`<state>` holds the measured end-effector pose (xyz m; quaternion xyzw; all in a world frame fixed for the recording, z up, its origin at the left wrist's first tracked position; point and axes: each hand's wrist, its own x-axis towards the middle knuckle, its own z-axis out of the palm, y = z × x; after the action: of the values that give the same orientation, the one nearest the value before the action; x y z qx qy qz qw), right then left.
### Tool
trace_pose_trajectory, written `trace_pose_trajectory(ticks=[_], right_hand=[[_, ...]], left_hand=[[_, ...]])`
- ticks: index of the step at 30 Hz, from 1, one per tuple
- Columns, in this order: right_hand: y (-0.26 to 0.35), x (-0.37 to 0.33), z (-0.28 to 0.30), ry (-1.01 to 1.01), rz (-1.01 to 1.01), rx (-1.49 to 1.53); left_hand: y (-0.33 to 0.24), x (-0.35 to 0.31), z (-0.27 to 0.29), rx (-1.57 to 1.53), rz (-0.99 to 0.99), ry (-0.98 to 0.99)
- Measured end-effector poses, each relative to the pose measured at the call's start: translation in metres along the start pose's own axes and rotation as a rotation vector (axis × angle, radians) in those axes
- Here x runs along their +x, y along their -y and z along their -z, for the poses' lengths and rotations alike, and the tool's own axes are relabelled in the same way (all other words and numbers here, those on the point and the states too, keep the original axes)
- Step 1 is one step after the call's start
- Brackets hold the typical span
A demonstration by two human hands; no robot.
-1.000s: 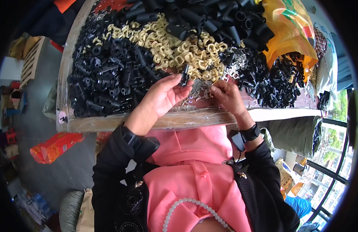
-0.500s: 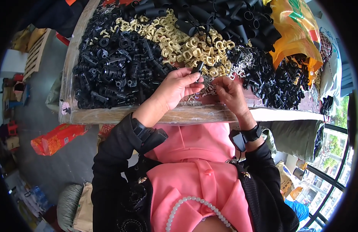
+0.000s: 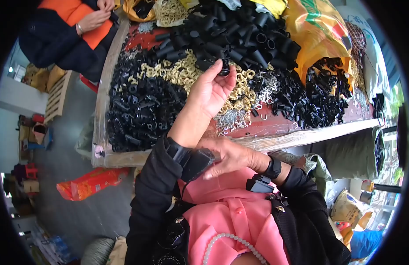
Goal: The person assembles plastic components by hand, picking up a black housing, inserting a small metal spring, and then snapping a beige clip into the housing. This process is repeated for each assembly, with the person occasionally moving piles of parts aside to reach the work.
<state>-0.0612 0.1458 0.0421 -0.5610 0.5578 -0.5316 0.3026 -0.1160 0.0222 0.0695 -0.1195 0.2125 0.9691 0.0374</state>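
Over gold clips (image 3: pixel 170 74), left hand (image 3: pixel 209 93) holding black part (image 3: pixel 224 69)

Near twelve o'clock, your left hand (image 3: pixel 209 95) partly hides a black piece (image 3: pixel 225 70); your wrist device (image 3: pixel 197 165) covers some of your right hand (image 3: pixel 235 155). At ten, the edge crops a co-worker (image 3: pixel 69 33).

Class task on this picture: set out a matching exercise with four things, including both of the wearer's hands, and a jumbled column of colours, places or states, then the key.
Things
1. Left hand
2. Right hand
3. Pile of clips
4. Large bag

Descriptions
A. Gold, heaped on the table
B. Yellow-orange, with small black parts at its mouth
C. Over the heaps, thumb and fingertips at a dark part
D. Before the pink clothing, fingers apart, holding nothing that shows

Right pairs: 1-C, 2-D, 3-A, 4-B
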Motion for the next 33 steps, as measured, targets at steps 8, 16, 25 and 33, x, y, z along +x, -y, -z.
trace_pose_trajectory(ticks=[8, 16, 25, 33], right_hand=[[-0.009, -0.007, -0.012, -0.125, 0.052, -0.262], [-0.025, -0.012, -0.024, -0.372, 0.200, -0.248], [-0.039, -0.009, -0.019, -0.439, 0.265, -0.175], [-0.052, -0.004, -0.016, -0.432, 0.310, -0.283]], left_hand=[[0.009, 0.001, 0.004, -0.011, 0.003, -0.028], [0.038, 0.001, 0.002, 0.451, -0.130, -0.028], [0.047, -0.003, -0.005, 1.865, -0.924, 0.378], [0.053, 0.004, 0.001, 1.806, -0.858, 0.328]])
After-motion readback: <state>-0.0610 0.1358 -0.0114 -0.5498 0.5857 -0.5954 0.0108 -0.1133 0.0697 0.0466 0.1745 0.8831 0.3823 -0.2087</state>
